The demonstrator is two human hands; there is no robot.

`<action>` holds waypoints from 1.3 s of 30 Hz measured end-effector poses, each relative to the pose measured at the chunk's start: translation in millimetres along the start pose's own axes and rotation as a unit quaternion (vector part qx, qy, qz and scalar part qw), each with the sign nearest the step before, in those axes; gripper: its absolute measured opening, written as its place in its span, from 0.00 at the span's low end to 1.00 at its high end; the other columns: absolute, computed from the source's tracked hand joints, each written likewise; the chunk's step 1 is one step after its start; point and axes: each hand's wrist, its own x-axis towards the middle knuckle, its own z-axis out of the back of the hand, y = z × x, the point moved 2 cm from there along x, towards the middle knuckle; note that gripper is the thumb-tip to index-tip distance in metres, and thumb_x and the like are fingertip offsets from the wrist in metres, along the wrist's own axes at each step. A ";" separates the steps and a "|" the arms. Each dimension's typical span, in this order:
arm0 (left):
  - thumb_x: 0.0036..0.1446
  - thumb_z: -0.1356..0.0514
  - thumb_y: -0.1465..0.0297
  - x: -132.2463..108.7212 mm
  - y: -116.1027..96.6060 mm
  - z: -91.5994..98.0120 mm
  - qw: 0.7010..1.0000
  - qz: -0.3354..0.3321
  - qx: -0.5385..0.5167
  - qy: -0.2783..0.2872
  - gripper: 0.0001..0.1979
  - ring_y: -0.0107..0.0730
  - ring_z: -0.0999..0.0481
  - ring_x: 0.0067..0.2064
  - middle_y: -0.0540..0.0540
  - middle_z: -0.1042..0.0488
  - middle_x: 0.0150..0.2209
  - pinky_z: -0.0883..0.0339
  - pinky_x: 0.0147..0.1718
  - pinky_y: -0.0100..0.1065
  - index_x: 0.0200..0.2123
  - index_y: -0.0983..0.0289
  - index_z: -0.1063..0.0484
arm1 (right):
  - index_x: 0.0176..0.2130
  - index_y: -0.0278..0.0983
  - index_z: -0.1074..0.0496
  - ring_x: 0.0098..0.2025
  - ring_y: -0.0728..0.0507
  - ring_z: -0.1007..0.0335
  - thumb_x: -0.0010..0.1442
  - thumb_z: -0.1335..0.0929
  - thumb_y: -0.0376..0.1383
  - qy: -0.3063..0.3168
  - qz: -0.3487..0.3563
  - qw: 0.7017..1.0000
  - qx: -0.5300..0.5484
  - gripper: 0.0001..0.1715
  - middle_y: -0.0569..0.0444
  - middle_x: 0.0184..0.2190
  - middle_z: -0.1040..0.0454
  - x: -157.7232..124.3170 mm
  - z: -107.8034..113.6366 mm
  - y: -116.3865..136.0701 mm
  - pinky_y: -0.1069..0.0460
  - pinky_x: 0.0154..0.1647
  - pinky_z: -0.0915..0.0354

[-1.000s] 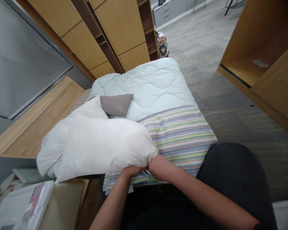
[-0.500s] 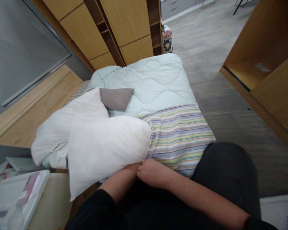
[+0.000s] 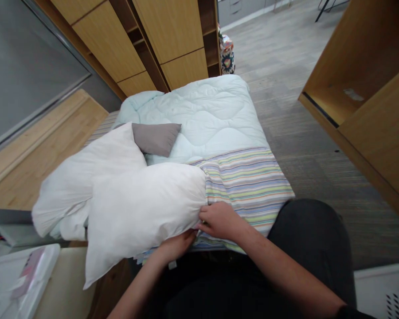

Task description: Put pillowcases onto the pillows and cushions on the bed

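Front pillow point(image 3: 142, 208): smooth matt cloth; sheet point(image 3: 252, 179): creased cloth; wardrobe point(image 3: 169, 31): smooth wood.

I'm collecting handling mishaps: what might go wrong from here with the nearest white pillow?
The nearest white pillow hangs partly past the striped cloth, so it might slip off. The left hand and right hand are both at one end, so the opposite end could sag. The cloth beside them might also get pinched.
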 end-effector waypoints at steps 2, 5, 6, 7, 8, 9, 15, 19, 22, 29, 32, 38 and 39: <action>0.63 0.33 0.56 -34.6 -13.3 19.1 0.997 -0.042 0.056 0.043 0.23 0.53 0.25 0.67 0.55 0.22 0.64 0.37 0.69 0.45 0.60 0.51 0.19 | 0.39 0.37 0.20 0.40 0.42 0.23 0.75 0.34 0.52 -0.024 0.001 1.000 0.000 0.25 0.49 0.40 0.19 -0.2 5.0 -3.6 0.50 0.38 0.39; 0.65 0.35 0.55 -56.9 -52.1 64.9 0.991 -0.085 0.097 0.040 0.20 0.48 0.18 0.56 0.52 0.16 0.56 0.29 0.61 0.41 0.57 0.51 0.16 | 0.38 0.37 0.20 0.41 0.42 0.26 0.77 0.37 0.45 -0.069 0.006 0.998 -0.008 0.23 0.49 0.38 0.20 3.7 6.5 -6.8 0.49 0.42 0.39; 0.68 0.38 0.53 -49.7 -66.7 84.1 0.990 -0.100 0.103 0.003 0.19 0.46 0.17 0.53 0.53 0.15 0.52 0.28 0.59 0.39 0.54 0.53 0.15 | 0.38 0.37 0.20 0.40 0.43 0.27 0.77 0.37 0.44 -0.079 0.013 0.997 -0.010 0.23 0.49 0.37 0.21 5.8 4.2 -6.6 0.49 0.42 0.40; 0.70 0.40 0.52 -34.6 -80.2 104.0 0.985 -0.119 0.111 -0.051 0.20 0.44 0.17 0.52 0.53 0.15 0.50 0.27 0.57 0.38 0.52 0.55 0.14 | 0.37 0.37 0.20 0.39 0.43 0.27 0.77 0.38 0.42 -0.084 0.024 0.996 -0.009 0.23 0.49 0.36 0.21 7.8 0.4 -5.4 0.49 0.42 0.40; 0.70 0.40 0.52 -12.9 -91.6 123.4 0.974 -0.143 0.128 -0.117 0.21 0.43 0.18 0.53 0.54 0.15 0.51 0.28 0.58 0.37 0.52 0.58 0.15 | 0.36 0.37 0.21 0.38 0.43 0.28 0.77 0.37 0.42 -0.085 0.041 0.996 -0.008 0.22 0.50 0.36 0.22 9.6 -4.7 -3.2 0.49 0.41 0.41; 0.70 0.40 0.51 13.9 -100.0 140.2 0.958 -0.160 0.160 -0.174 0.22 0.43 0.19 0.55 0.55 0.15 0.52 0.30 0.61 0.38 0.53 0.60 0.16 | 0.35 0.37 0.21 0.37 0.44 0.29 0.76 0.37 0.41 -0.082 0.060 0.995 -0.005 0.22 0.50 0.35 0.22 10.9 -10.7 -0.1 0.49 0.41 0.41; 0.61 0.35 0.41 163.6 -84.1 145.3 0.899 0.071 0.413 -0.126 0.37 0.59 0.22 0.63 0.70 0.21 0.62 0.31 0.61 0.43 0.60 0.65 0.21 | 0.34 0.37 0.23 0.36 0.44 0.31 0.72 0.35 0.40 -0.076 0.107 0.991 0.004 0.17 0.52 0.35 0.23 6.9 -40.6 11.5 0.48 0.39 0.41; 0.65 0.45 0.36 164.5 -56.8 98.4 0.889 0.085 0.429 -0.139 0.42 0.62 0.18 0.57 0.75 0.18 0.54 0.28 0.55 0.44 0.56 0.69 0.22 | 0.34 0.37 0.24 0.40 0.43 0.29 0.72 0.34 0.38 -0.109 0.002 0.994 0.030 0.14 0.51 0.37 0.23 4.8 -40.2 -0.5 0.49 0.44 0.38; 0.71 0.49 0.42 136.1 -45.6 79.1 0.869 0.060 0.446 -0.204 0.38 0.62 0.17 0.53 0.75 0.18 0.49 0.29 0.54 0.48 0.58 0.72 0.27 | 0.40 0.38 0.25 0.43 0.42 0.28 0.68 0.33 0.35 -0.122 -0.074 0.988 0.055 0.06 0.49 0.42 0.23 9.8 -36.1 -9.3 0.49 0.45 0.35; 0.69 0.42 0.48 118.1 -49.0 62.4 0.926 -0.040 0.372 -0.055 0.29 0.58 0.17 0.53 0.68 0.17 0.51 0.27 0.54 0.46 0.58 0.64 0.22 | 0.67 0.32 0.38 0.56 0.35 0.28 0.55 0.32 0.26 -0.188 -0.255 0.947 0.053 0.41 0.35 0.62 0.33 16.7 -17.9 -43.0 0.46 0.54 0.31; 0.62 0.34 0.51 140.8 -45.8 61.6 0.954 -0.072 0.292 -0.014 0.23 0.57 0.23 0.62 0.65 0.19 0.58 0.33 0.64 0.46 0.52 0.61 0.18 | 0.61 0.35 0.33 0.46 0.35 0.23 0.59 0.33 0.28 -0.090 -0.303 0.947 0.049 0.31 0.42 0.48 0.23 11.4 -10.9 -56.9 0.47 0.44 0.32; 0.64 0.35 0.59 183.9 -41.0 59.9 0.975 -0.027 0.216 -0.035 0.33 0.56 0.26 0.67 0.71 0.26 0.66 0.33 0.66 0.49 0.68 0.68 0.29 | 0.49 0.37 0.26 0.49 0.36 0.21 0.66 0.32 0.36 -0.100 -0.302 0.946 0.062 0.12 0.45 0.46 0.19 7.0 -7.2 -55.7 0.47 0.47 0.34; 0.63 0.34 0.60 187.2 -43.1 56.8 0.977 -0.036 0.211 -0.024 0.31 0.54 0.25 0.66 0.69 0.24 0.65 0.33 0.67 0.48 0.67 0.66 0.27 | 0.49 0.36 0.25 0.49 0.36 0.22 0.67 0.33 0.35 -0.107 -0.292 0.948 0.072 0.12 0.45 0.46 0.19 7.9 -7.4 -54.0 0.48 0.48 0.34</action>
